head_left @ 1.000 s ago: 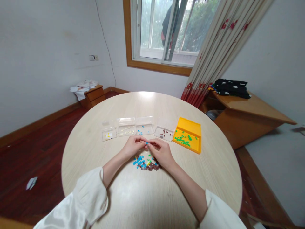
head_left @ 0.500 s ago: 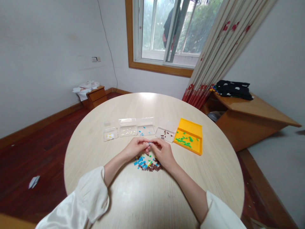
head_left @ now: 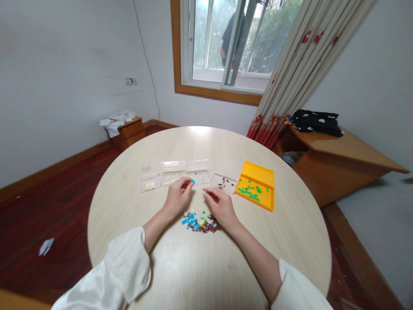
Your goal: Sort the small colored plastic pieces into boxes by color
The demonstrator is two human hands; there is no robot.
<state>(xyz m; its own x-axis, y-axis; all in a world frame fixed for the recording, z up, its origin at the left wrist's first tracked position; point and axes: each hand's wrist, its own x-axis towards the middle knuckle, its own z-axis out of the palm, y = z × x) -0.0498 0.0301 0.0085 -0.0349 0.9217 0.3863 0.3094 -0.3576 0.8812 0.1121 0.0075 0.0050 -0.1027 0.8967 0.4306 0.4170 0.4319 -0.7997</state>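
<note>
My left hand (head_left: 177,196) pinches a small blue piece (head_left: 192,182) between thumb and fingertips, just in front of the clear box holding blue pieces (head_left: 197,175). My right hand (head_left: 220,206) hovers over the table with its fingers curled and pinched together; whether anything is in them I cannot make out. Between and below both hands lies a pile of small blue, brown, green and yellow pieces (head_left: 200,222) on the round table (head_left: 206,258).
A row of clear boxes stands beyond the hands: one with yellow pieces (head_left: 149,183), one with pale pieces (head_left: 172,175), one with brown pieces (head_left: 223,182). An orange tray (head_left: 257,172) with green pieces sits at the right. A wooden desk (head_left: 342,155) stands past the table.
My hands, joined at a blue piece before, have parted. The left hand has moved up and left with the blue piece toward the clear box; the right hand stayed near the pile.
</note>
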